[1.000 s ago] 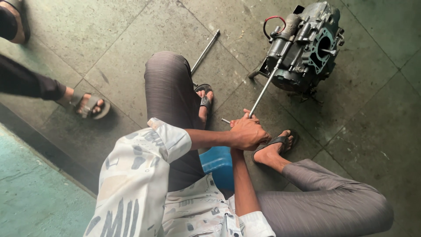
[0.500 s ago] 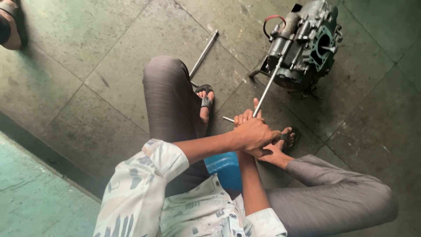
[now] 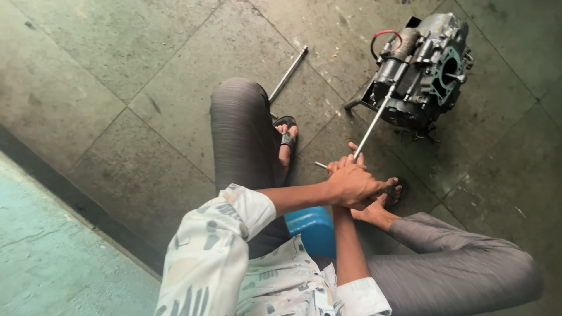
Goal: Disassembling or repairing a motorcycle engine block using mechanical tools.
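With both hands, left (image 3: pixel 351 186) over right (image 3: pixel 345 165), clenched on the T-wrench (image 3: pixel 370 127) set into the engine (image 3: pixel 420 73) on the floor (image 3: pixel 146 88), the socket could be slipped off should the long shaft be tilted.

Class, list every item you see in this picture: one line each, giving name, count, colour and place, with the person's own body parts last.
engine block: one, dark grey metal with a red wire on top, on the floor at upper right.
long T-handle wrench: one, silver, running from the hands up into the engine block.
loose metal rod: one, silver, lying on the floor beside the left knee.
stool: one, blue, under the person, mostly hidden.
floor tiles: many, grey and stained.
raised ledge: one, greenish, at lower left.
sandals: two, black, on the feet.
left hand: one, closed in a grip on the wrench handle.
right hand: one, mostly hidden behind the left hand, at the same handle.
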